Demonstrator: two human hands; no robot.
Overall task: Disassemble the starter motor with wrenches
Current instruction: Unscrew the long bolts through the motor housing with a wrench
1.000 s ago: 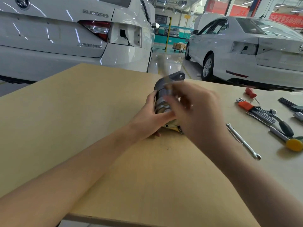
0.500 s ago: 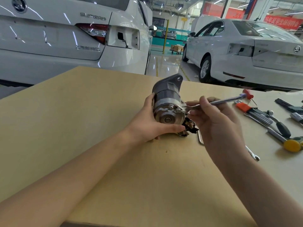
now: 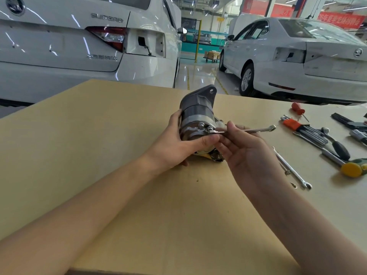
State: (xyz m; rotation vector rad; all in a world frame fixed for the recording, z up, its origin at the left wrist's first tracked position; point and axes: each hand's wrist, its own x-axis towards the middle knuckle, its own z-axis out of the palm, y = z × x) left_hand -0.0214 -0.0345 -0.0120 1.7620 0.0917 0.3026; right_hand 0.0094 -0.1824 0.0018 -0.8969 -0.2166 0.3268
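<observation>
With the left hand (image 3: 176, 143) clasping the starter motor (image 3: 195, 120) and the right hand (image 3: 244, 149) pinching the wrench (image 3: 246, 131) lightly, it looked liable to slip off the bolt (image 3: 209, 128).

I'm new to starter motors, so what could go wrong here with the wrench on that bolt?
The wrench is held only by fingertips of the right hand, so it may slip off the bolt. The starter motor is steadied only by the left hand, so it could roll on the table.

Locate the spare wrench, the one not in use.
In the head view the spare wrench lies flat on the table, just right of the right hand and left of the yellow-headed hammer.
</observation>
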